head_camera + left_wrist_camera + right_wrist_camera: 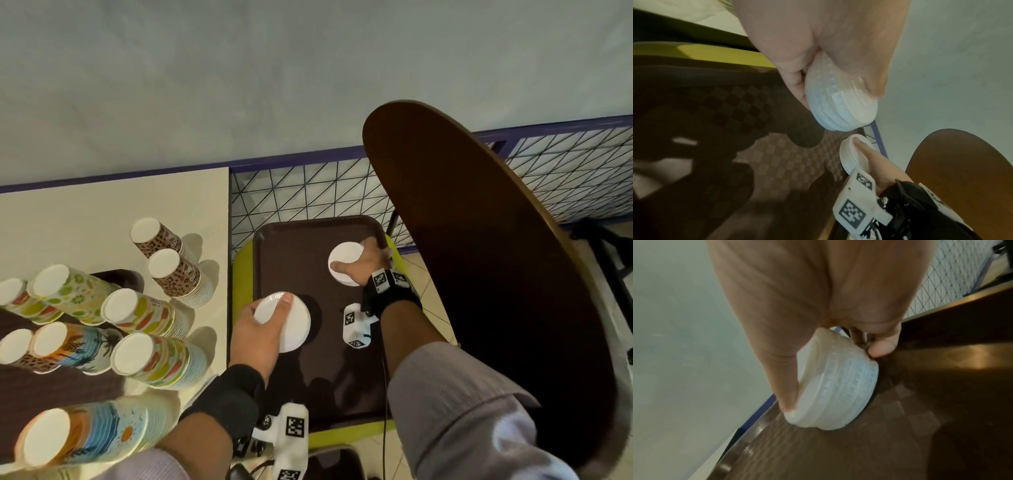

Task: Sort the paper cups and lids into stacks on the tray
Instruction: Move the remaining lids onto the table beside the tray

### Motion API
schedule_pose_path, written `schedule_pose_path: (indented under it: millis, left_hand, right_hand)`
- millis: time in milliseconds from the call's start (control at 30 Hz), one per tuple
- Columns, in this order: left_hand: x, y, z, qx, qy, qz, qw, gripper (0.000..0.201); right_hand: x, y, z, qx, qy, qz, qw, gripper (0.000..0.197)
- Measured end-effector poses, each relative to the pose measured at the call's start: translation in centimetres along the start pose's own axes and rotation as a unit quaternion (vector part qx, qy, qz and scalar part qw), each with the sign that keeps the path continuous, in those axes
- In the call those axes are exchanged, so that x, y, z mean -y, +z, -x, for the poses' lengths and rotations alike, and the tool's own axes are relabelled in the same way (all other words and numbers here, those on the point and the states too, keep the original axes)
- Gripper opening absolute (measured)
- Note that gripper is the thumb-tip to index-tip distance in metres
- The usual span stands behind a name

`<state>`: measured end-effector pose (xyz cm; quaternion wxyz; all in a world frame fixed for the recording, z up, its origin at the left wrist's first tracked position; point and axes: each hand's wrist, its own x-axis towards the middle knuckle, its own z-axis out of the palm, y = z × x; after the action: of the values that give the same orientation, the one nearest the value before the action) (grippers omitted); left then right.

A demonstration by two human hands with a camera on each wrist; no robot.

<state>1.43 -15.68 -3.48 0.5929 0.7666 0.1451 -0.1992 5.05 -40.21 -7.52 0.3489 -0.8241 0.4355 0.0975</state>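
A dark brown tray (301, 260) lies on a yellow-green seat. My left hand (260, 329) grips a short stack of white lids (291, 322), thumb on top, held a little above the tray's left side; the same stack of lids (840, 104) shows in the left wrist view. At the tray's far right my right hand (366, 260) holds a second stack of white lids (344, 262), thumb across its top. In the right wrist view this stack of lids (836, 389) touches the tray (900, 426) at a tilt.
Several upside-down stacks of patterned paper cups (150, 315) stand on the cream table (85, 219) and on another brown tray (34, 387) to the left. A dark wooden chair back (479, 274) rises at the right. A wire-grid fence (308, 195) runs behind the tray.
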Motion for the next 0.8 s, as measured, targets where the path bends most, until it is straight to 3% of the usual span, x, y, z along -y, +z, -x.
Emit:
schedule_pose_path:
  millis: [267, 400, 500, 600, 733, 800]
  left_hand:
    - [-1.1, -0.1, 0.8, -0.016, -0.011, 0.023, 1.0, 0.056]
    - [-2.7, -0.8, 2.1, -0.047, 0.007, 0.038, 0.998, 0.046]
    - [-3.7, -1.1, 4.4, -0.017, -0.019, 0.087, 0.996, 0.062]
    - [-4.2, -1.8, 7.3, 0.016, -0.018, 0.092, 0.995, 0.07]
    - [-4.8, -3.8, 10.8, 0.051, 0.001, 0.1, 0.994, 0.052]
    - [-5.2, -5.3, 12.3, 0.076, 0.014, 0.099, 0.992, 0.052]
  right_hand:
    - [-0.4, -0.3, 1.6, 0.019, -0.082, -0.05, 0.995, 0.07]
    - [-0.9, -0.1, 3.6, 0.024, -0.081, -0.065, 0.994, 0.062]
    - [-1.4, -0.4, 6.5, -0.021, -0.073, -0.135, 0.988, 0.064]
    - [-1.5, -1.5, 10.2, -0.064, -0.066, -0.215, 0.972, 0.062]
    - [-0.9, -3.6, 16.6, -0.11, -0.065, -0.339, 0.932, 0.05]
    - [-0.5, -5.0, 20.2, -0.116, -0.076, -0.383, 0.913, 0.046]
